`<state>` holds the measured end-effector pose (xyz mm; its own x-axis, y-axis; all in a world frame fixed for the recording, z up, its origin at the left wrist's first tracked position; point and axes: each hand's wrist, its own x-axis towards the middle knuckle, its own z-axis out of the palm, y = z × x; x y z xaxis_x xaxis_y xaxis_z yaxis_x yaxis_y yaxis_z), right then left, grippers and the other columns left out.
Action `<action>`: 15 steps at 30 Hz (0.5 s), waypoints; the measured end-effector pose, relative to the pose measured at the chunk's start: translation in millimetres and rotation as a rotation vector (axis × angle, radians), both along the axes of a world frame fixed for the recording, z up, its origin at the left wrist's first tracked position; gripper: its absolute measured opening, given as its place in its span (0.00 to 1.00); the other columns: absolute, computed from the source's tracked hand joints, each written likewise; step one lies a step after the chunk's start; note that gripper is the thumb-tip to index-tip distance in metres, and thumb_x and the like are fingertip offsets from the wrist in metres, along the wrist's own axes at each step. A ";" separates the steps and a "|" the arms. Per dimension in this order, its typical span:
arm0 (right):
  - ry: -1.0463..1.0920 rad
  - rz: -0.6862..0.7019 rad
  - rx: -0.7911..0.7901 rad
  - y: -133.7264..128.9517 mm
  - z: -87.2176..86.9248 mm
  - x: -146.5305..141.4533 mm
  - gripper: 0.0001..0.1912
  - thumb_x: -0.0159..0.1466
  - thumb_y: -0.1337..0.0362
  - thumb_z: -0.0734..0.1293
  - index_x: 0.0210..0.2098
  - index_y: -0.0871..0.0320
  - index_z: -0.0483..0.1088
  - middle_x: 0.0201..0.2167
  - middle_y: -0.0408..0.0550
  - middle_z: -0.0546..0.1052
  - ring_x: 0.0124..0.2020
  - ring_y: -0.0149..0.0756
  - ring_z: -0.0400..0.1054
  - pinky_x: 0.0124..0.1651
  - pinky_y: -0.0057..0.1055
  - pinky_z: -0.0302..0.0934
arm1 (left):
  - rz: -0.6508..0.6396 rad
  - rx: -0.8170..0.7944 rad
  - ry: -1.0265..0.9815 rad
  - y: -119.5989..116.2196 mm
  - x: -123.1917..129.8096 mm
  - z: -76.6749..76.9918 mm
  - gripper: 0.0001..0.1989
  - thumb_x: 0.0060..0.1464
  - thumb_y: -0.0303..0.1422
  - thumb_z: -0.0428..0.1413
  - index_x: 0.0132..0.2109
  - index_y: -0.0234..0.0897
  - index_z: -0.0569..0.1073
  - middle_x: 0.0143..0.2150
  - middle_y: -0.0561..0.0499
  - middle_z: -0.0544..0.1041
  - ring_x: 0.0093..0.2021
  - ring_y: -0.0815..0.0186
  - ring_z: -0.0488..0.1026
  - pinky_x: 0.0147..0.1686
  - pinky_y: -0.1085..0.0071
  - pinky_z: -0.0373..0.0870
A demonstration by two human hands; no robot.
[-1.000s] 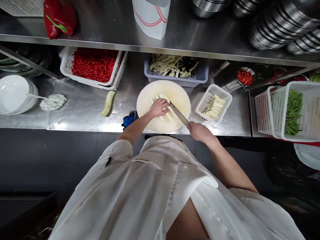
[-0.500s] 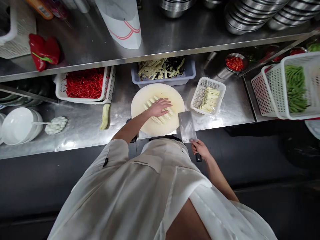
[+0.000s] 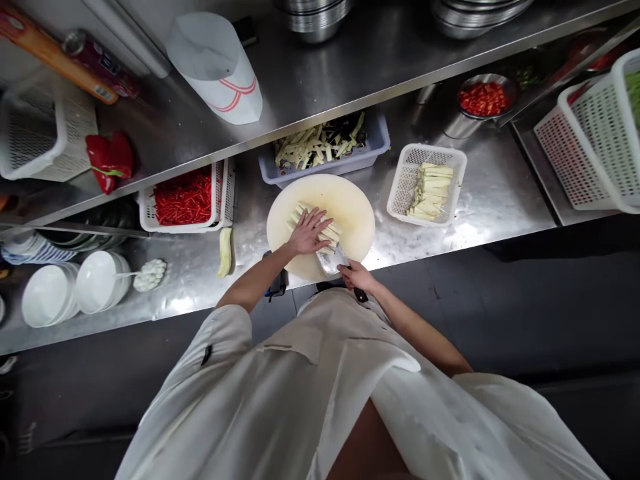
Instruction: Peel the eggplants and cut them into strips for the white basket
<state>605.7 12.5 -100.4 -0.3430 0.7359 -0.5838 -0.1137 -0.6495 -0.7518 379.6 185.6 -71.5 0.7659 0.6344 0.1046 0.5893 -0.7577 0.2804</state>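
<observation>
Fingers spread, my left hand (image 3: 310,232) lies flat on a bunch of pale vegetable strips (image 3: 329,233), which look like peeled eggplant. The strips rest on a round cream cutting board (image 3: 356,207). My right hand (image 3: 356,275) is wrapped around the black handle of a cleaver (image 3: 332,260). Its wide blade lies low over the board's front, against the near end of the strips. How far it reaches under them is hidden. A white basket (image 3: 395,193) to the right of the board holds more of these strips.
Behind the board, a lavender bin (image 3: 345,162) holds pale strips and dark peelings under the shelf edge (image 3: 300,123). At left are a basket of red chillies (image 3: 184,197), a pale peeled piece (image 3: 225,252) and white bowls (image 3: 97,283). A metal pot (image 3: 463,125) stands back right.
My right hand has brought the cleaver leftward from beside the board to the strips. My left hand stays on the strips, its fingers now more spread. The view has tilted and shifted.
</observation>
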 end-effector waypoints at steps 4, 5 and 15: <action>0.111 0.185 0.016 27.6 18.2 40.3 0.28 0.62 0.41 0.76 0.38 0.50 0.58 0.18 0.29 0.58 0.15 0.26 0.49 0.17 0.25 0.48 | 0.278 0.029 -0.059 -32.0 4.4 24.0 0.38 0.68 0.57 0.54 0.78 0.51 0.63 0.79 0.41 0.62 0.82 0.39 0.49 0.79 0.32 0.39; 0.119 0.240 0.013 35.3 22.7 56.6 0.29 0.62 0.40 0.77 0.37 0.51 0.59 0.17 0.29 0.58 0.14 0.25 0.49 0.17 0.25 0.47 | 0.362 0.042 -0.087 -40.9 12.6 26.6 0.37 0.69 0.56 0.54 0.79 0.52 0.62 0.79 0.42 0.62 0.82 0.38 0.49 0.79 0.30 0.39; -0.264 -0.019 0.102 62.3 22.4 213.6 0.27 0.63 0.44 0.77 0.37 0.51 0.58 0.18 0.31 0.62 0.15 0.27 0.54 0.19 0.27 0.54 | 0.804 0.031 -0.242 -49.4 103.0 -20.8 0.28 0.74 0.46 0.48 0.76 0.51 0.66 0.71 0.40 0.73 0.75 0.39 0.61 0.74 0.25 0.46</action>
<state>819.3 74.8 -78.0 -0.1739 0.8004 -0.5737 0.0833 -0.5685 -0.8185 482.6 136.2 -92.3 0.0358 0.9715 0.2341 0.8795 -0.1419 0.4543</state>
